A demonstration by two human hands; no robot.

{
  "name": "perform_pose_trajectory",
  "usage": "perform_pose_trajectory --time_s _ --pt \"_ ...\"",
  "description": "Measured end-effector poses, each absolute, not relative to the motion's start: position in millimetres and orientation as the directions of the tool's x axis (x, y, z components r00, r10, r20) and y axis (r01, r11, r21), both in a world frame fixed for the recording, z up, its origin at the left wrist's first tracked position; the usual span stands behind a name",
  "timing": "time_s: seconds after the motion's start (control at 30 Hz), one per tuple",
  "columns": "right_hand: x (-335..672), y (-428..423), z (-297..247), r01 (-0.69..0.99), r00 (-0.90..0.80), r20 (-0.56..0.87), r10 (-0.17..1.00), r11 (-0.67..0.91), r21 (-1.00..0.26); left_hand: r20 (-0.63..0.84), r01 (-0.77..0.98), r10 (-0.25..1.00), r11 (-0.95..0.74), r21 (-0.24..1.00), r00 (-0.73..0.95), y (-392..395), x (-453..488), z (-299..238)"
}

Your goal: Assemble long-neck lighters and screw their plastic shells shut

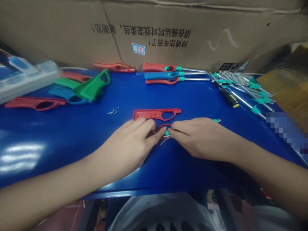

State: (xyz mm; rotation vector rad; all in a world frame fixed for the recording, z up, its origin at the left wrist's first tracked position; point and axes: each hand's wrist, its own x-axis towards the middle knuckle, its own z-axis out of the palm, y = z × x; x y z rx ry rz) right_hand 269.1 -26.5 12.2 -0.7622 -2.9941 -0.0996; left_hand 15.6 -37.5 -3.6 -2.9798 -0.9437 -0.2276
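Between my two hands lies a red lighter half-shell (166, 125) with a green part (166, 132) and thin wires at its middle. My left hand (141, 134) pinches it from the left, thumb and fingertips at the green part. From the right, my right hand (192, 133) has its fingers closed on the same piece. Most of the shell is hidden under both hands. A metal tube end with a bit of green (217, 121) sticks out beyond my right hand. Just behind, another red half-shell (156, 114) rests with its inner side up.
Small screws (113, 111) lie left of centre. Loose shells, including a green one (93, 86), are heaped beside a white power strip (29, 78). Long lighters (166, 75) lie before a cardboard box (154, 19). Metal tubes (245, 85) and a screwdriver (229, 98) are at right.
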Motion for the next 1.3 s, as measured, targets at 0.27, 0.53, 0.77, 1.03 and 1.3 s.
perform_pose_trajectory --time_s 0.27,0.53,0.77,1.03,1.3 --pt "276 -19 11 0.445 -0.889 0.092 0.449 0.893 -0.066 0.174 0.531 0.546 -0.837 0.130 0.819 -35 14 -2" --pt "277 -15 9 0.517 -0.804 0.108 0.584 0.777 -0.359 0.190 0.517 0.533 -0.846 0.127 0.825 -34 13 -2" --pt "282 -10 15 0.525 -0.743 0.024 0.669 0.604 -0.600 0.184 0.506 0.515 -0.857 0.101 0.837 -29 11 -4" --pt "284 -6 11 0.475 -0.764 0.084 0.639 0.646 -0.597 0.228 0.490 0.501 -0.865 0.105 0.835 -26 9 -5" --pt "283 -9 13 0.507 -0.757 0.078 0.649 0.658 -0.556 0.258 0.476 0.492 -0.871 0.125 0.832 -26 6 -3"
